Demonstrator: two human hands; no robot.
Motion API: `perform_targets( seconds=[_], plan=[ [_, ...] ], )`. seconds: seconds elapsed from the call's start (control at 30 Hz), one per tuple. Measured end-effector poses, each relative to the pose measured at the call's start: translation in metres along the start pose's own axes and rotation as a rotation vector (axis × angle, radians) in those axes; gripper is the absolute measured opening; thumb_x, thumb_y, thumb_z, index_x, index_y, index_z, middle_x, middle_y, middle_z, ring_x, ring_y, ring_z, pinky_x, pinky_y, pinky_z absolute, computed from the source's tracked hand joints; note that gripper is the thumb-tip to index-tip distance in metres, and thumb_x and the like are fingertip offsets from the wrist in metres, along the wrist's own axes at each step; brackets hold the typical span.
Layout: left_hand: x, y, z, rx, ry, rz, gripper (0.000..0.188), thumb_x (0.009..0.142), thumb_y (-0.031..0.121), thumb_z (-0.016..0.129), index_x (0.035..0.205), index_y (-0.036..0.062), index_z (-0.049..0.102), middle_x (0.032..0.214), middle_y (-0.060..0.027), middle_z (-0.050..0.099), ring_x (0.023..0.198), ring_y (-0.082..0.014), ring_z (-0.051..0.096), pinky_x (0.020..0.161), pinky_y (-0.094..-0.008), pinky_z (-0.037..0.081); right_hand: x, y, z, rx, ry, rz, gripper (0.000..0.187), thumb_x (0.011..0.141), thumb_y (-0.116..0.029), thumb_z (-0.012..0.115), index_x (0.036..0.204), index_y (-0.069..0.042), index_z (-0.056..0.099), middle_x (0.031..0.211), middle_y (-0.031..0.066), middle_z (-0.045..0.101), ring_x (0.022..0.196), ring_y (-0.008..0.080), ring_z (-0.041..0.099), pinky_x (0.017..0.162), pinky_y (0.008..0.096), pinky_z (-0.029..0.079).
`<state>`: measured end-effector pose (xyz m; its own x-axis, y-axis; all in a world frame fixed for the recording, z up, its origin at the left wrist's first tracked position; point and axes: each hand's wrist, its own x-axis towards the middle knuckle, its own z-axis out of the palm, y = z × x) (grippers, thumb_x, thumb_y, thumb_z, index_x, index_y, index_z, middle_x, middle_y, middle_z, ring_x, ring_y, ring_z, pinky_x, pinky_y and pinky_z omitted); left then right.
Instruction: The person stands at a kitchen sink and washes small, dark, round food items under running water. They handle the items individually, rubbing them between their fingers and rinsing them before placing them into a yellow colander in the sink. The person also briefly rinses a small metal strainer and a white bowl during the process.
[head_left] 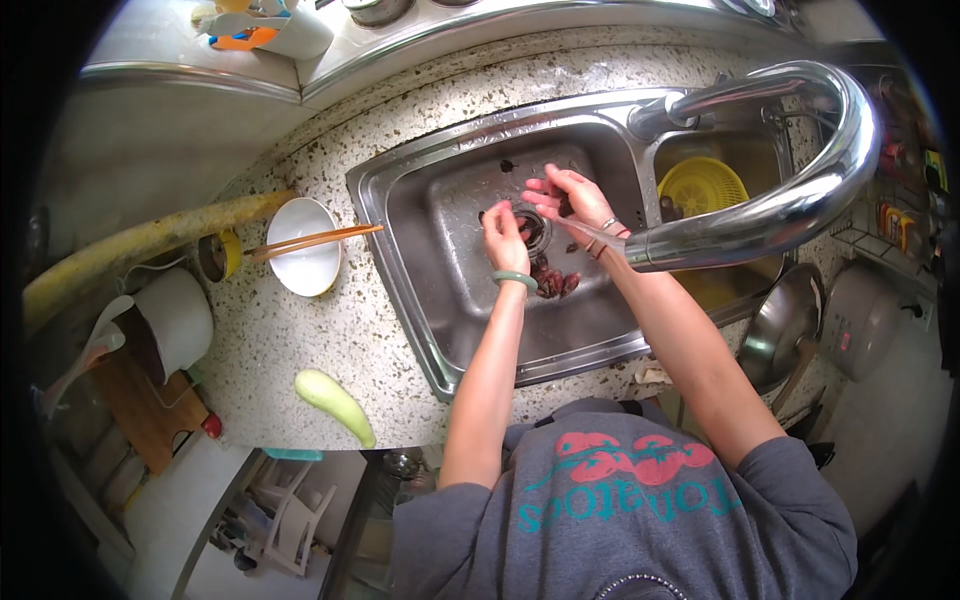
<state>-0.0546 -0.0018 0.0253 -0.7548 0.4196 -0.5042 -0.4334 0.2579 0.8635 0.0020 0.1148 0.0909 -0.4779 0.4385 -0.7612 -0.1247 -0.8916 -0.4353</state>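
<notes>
Both my hands are inside the left basin of a steel sink (430, 300), above the drain (538, 235). My left hand (503, 235), with a pale green bangle at the wrist, has its fingers curled beside the drain; what they hold, if anything, is hidden. A thin stream of water from the faucet (860, 130) runs onto my right hand (575, 192). Its fingers bend around a small dark piece, whose kind does not show. Several wet, dark reddish pieces (552, 283) lie on the basin floor just below the drain.
A yellow basket (705, 185) stands in the right basin. On the counter's left are a white bowl (305, 262) with chopsticks (315, 240) across it, a long yellowish gourd (160, 235) and a pale green gourd (335, 403). A wok (785, 320) is at the right.
</notes>
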Motion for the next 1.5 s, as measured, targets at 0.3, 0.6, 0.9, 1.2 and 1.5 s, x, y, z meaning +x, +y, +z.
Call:
perform_targets(
  seconds=[0.3, 0.6, 0.9, 1.2, 1.5],
  plan=[
    [-0.024, -0.172, 0.031, 0.818, -0.438, 0.150, 0.026, 0.087, 0.021, 0.047, 0.110, 0.0091, 0.050, 0.104, -0.0141, 0.050, 0.085, -0.0333, 0.059, 0.069, -0.0410, 0.050, -0.009, 0.016, -0.061, -0.073, 0.192, 0.166, 0.028, 0.090, -0.034, 0.050, 0.082, -0.008, 0.056, 0.069, 0.0036, 0.056, 0.054, 0.0133, 0.054, 0.044, 0.0233, 0.044],
    [-0.014, -0.046, 0.011, -0.458, -0.407, -0.466, 0.022, 0.089, 0.012, 0.053, 0.108, 0.0003, 0.052, 0.083, -0.0053, 0.060, 0.064, -0.0116, 0.057, 0.058, -0.0257, 0.053, -0.012, 0.029, -0.071, -0.653, 0.167, 0.063, 0.028, 0.086, -0.031, 0.057, 0.100, -0.007, 0.061, 0.072, -0.0021, 0.058, 0.058, 0.0056, 0.053, 0.045, 0.0189, 0.039],
    [0.009, -0.012, -0.006, -0.094, -0.193, -0.228, 0.022, 0.086, 0.015, 0.059, 0.105, 0.0038, 0.060, 0.081, -0.0054, 0.061, 0.056, -0.0082, 0.054, 0.052, -0.0209, 0.051, -0.003, 0.044, -0.049, -0.470, 0.140, 0.052, 0.026, 0.079, -0.021, 0.069, 0.092, 0.000, 0.062, 0.076, 0.0008, 0.062, 0.062, 0.0060, 0.055, 0.053, 0.0209, 0.044],
    [0.022, -0.072, -0.012, 1.185, -0.240, 0.222, 0.034, 0.076, 0.024, 0.065, 0.110, 0.0245, 0.058, 0.098, -0.0081, 0.057, 0.086, -0.0285, 0.059, 0.073, -0.0405, 0.048, 0.007, 0.060, -0.085, -0.673, 0.289, 0.060, 0.026, 0.078, -0.024, 0.066, 0.095, -0.004, 0.062, 0.077, 0.0008, 0.063, 0.052, 0.0060, 0.052, 0.040, 0.0179, 0.034],
    [0.033, -0.078, -0.018, 1.319, -0.378, 0.418, 0.028, 0.075, 0.021, 0.064, 0.101, 0.0167, 0.057, 0.099, -0.0065, 0.055, 0.082, -0.0279, 0.060, 0.065, -0.0409, 0.049, -0.007, 0.044, -0.067, -0.485, 0.199, 0.191, 0.020, 0.090, -0.017, 0.048, 0.100, -0.003, 0.059, 0.067, 0.0001, 0.056, 0.057, 0.0084, 0.056, 0.041, 0.0195, 0.040]
  ],
)
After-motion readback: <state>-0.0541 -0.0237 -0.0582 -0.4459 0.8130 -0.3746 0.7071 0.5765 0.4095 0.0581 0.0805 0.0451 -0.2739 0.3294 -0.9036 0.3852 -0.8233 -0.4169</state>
